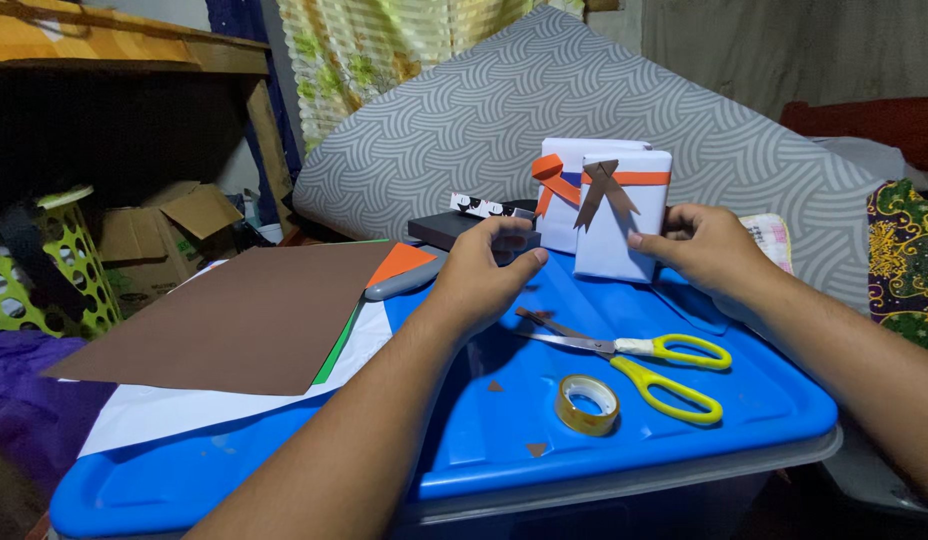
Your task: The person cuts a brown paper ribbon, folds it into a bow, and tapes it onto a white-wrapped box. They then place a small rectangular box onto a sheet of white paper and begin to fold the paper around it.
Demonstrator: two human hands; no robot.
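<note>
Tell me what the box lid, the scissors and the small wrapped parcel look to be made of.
Box lid: moulded plastic, glossy blue, with glare and raised ridges.
Scissors: grey metal-looking blades, yellow handles, probably plastic.
Wrapped parcel, held by the right hand: matte pale paper with creased edges; flat orange and brown paper-like strips form its bow.

We see two white wrapped parcels upright at the lid's far edge: the front parcel with brown bow, the rear parcel orange-ribboned. A cardboard box, seemingly open, sits far left.
</note>
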